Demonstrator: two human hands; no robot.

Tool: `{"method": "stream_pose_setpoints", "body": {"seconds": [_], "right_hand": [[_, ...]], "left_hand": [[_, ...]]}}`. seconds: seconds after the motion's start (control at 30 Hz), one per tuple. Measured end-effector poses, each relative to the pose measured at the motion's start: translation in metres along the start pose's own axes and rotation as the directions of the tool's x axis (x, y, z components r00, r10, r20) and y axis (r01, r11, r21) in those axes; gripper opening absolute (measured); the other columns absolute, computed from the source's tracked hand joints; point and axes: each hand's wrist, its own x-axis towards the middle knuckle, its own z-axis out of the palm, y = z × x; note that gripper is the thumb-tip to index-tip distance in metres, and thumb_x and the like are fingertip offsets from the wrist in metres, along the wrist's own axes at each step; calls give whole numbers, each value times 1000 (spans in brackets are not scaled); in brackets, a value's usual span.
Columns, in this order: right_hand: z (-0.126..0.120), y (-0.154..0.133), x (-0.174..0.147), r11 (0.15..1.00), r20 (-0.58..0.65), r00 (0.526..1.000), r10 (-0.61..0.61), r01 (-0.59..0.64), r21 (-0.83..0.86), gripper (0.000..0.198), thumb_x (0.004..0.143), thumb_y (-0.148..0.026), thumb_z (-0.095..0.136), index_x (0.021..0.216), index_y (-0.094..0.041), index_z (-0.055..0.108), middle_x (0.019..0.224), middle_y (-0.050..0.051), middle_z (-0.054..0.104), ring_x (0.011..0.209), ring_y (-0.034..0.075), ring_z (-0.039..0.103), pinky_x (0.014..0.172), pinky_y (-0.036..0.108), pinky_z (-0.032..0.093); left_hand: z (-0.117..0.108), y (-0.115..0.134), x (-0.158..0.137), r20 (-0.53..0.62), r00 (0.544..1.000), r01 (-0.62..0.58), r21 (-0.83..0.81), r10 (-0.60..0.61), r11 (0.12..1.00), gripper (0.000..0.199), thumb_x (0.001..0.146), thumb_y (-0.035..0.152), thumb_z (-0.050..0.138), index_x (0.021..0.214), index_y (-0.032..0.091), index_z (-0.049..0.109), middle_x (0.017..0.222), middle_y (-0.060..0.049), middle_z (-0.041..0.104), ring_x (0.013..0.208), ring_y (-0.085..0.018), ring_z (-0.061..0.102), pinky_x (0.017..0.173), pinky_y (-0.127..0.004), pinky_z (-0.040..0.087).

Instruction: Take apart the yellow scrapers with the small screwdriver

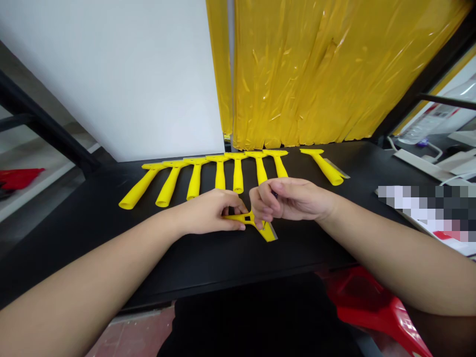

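My left hand point(213, 213) is closed around the handle of a yellow scraper point(266, 231), held low over the black table. The scraper's head points right, with a thin metal blade along its far edge. Over that head hovers my right hand point(286, 199), its fingers curled and pinched together. A small dark spot shows between its thumb and fingers, too small to name. The right fingertips cover part of the scraper's head; I cannot tell whether they touch it.
Several yellow scrapers point(170, 186) lie in a row along the back of the black table point(178, 263). Another scraper point(327, 167) lies apart on the right, beside a metal strip point(339, 169). Behind stand a white panel point(130, 74) and yellow plastic wrapping point(305, 74). A red chair point(375, 307) is below right.
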Motion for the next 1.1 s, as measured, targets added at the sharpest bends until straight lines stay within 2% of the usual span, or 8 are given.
{"method": "stream_pose_setpoints", "body": {"seconds": [0.13,0.2,0.33,0.47,0.73,0.83,1.0,1.1], "right_hand": [[-1,-2,2,1000,-40,999,31,-31,-1,50,111,-58,51,84,-18,66,61,-6,37,58,13,38,74,35,51],[0,-7,1,1000,-122,992,28,-28,-1,49,109,-63,50,88,-21,63,58,-8,30,54,12,33,68,32,46],[3,-16,2,995,-342,935,-94,82,-49,37,106,-61,59,94,-26,52,66,-7,34,58,13,34,65,29,39],[2,-13,7,981,-420,887,-192,173,-83,31,104,-52,64,94,-27,48,70,-6,36,61,14,34,66,29,37],[6,0,13,991,-423,896,-136,122,-60,32,104,-45,66,92,-26,44,70,-7,39,62,12,36,66,26,37],[5,3,13,987,-396,905,-158,133,-90,38,101,-45,73,90,-25,44,71,-7,45,64,11,40,67,26,40],[-4,7,13,946,-396,877,-273,172,-274,36,94,-49,82,91,-22,59,88,-1,61,79,15,60,77,32,54],[-6,7,14,968,-401,892,-207,126,-218,38,99,-55,73,89,-20,66,74,-3,56,70,14,56,77,34,55]], "left_hand": [[0,-1,-1,-7,1000,12,11,-12,1000,29,90,42,82,107,20,79,101,-4,74,75,-15,63,66,-26,49],[0,-1,-1,-6,1000,9,23,-9,1000,33,87,42,85,112,20,80,100,-4,74,75,-15,64,66,-26,50],[1,-3,-1,-4,1000,-15,38,15,999,38,87,40,86,120,22,80,100,-4,74,75,-15,66,66,-25,51],[2,-4,-1,-5,998,-57,56,57,997,32,90,38,84,117,21,80,100,-5,74,76,-15,66,68,-25,51],[2,-3,0,-2,994,-111,78,112,991,26,93,35,81,115,20,81,101,-5,74,81,-16,67,73,-28,52],[2,-3,0,-6,994,-112,72,113,991,25,94,35,81,113,20,82,101,-5,74,80,-17,68,73,-29,52],[2,-3,1,-11,993,-117,74,118,990,24,94,36,81,112,20,82,99,-5,73,79,-17,67,72,-29,52],[2,-4,1,-13,992,-125,71,127,990,24,94,37,81,112,21,82,97,-4,72,77,-16,66,70,-27,51]]}}
